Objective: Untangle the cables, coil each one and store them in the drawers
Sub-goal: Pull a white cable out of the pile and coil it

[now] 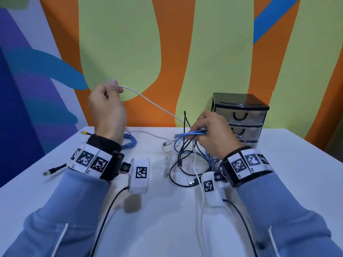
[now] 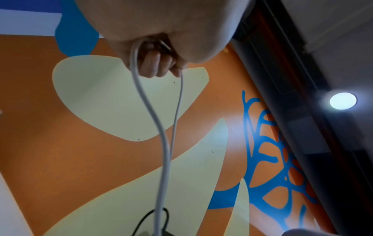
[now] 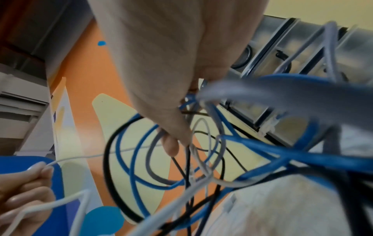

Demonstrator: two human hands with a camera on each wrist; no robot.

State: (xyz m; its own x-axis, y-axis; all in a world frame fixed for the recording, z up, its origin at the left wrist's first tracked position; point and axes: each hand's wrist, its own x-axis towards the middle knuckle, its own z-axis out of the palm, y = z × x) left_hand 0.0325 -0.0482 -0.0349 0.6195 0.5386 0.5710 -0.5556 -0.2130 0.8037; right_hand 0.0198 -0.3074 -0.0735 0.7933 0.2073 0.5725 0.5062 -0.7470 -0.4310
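White thin cable is what I'm working free: my left hand is raised above the table, fingers curled round it, pinching it near the thumb. Left wrist view shows two white strands dropping from that fist, so it's holding a loop or a doubled run. From there it runs taut, down and right, into the knot.

My right hand is closed on the tangled bundle of blue, black and white cables, lifted slightly off the white tabletop, lower loops trailing on it. Right wrist view confirms blue, black and pale strands all crossing through that grip.

Progress, as I judge it: early.
- One blue cable lies in a rough coil behind my left wrist, apart from the knot. Looks separated, not stored.
- Black cable with a yellow tip and another black lead lie by the left wrist; can't tell where they run.
- Small black-framed drawer unit with clear drawers sits just behind my right hand; the two visible drawers are shut, contents hard to read.

Left to do: finish pulling white out, split blue from black, coil each, open drawers, stow.
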